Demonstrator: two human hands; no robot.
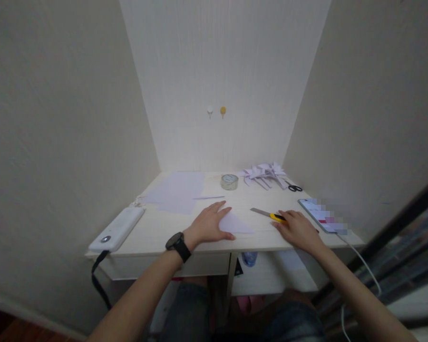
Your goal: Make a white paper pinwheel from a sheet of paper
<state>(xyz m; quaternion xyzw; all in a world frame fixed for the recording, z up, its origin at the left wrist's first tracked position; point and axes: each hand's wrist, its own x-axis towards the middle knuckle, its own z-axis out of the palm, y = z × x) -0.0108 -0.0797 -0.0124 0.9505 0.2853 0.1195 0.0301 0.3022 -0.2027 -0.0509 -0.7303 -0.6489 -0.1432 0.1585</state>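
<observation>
Left hand (207, 223) lies flat, open, pinning the folded paper (235, 223) to the bench (157, 228); right hand (297, 228), at three o'clock, rests loosely open on the yellow knife (271, 215) (not gripping).

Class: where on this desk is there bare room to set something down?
Bare: the front strip between the power bank and left hand; the middle between tape and knife. Crowded: back right, with folded papers, scissors, phone.

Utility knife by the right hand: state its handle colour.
Yellow and black, with a bare metal blade; the utility knife shows only in the head view, at the right hand.
</observation>
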